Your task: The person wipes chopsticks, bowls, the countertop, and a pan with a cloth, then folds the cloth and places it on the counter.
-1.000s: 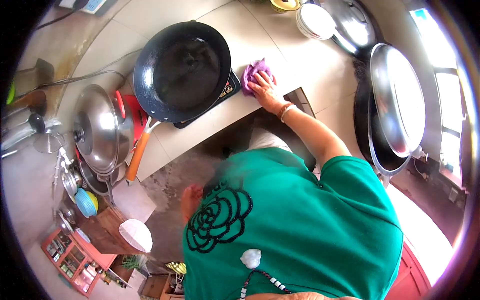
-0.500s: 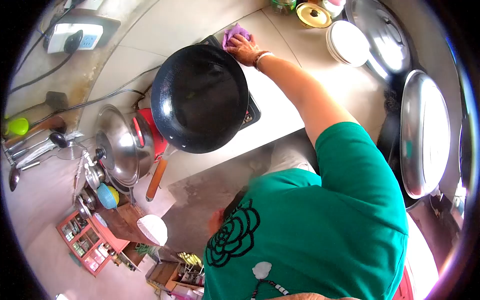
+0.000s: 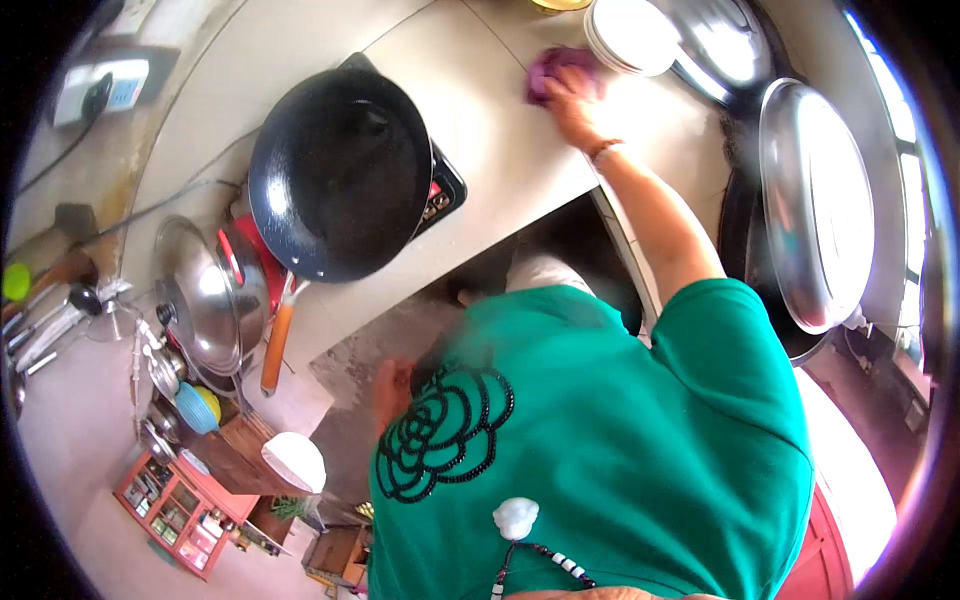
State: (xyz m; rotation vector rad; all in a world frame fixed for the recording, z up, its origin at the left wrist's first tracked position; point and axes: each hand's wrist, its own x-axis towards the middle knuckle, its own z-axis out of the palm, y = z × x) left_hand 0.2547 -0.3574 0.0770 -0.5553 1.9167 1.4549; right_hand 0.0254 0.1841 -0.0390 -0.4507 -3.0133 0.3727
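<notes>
One crumpled purple cloth [image 3: 541,77], grasped under the right hand [image 3: 577,112] at one o'clock on the pale tiled counter [image 3: 490,115], needs flat, even pressure, clear of the round white dishes [image 3: 635,36] at its two o'clock; the blurred left hand's [image 3: 391,392] grip is indeterminable.

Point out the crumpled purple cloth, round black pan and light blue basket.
Crumpled purple cloth [image 3: 544,70], head view: exposed left portion.
Round black pan [image 3: 340,185], head view: inside bottom.
Light blue basket [image 3: 193,410], head view: side.
</notes>
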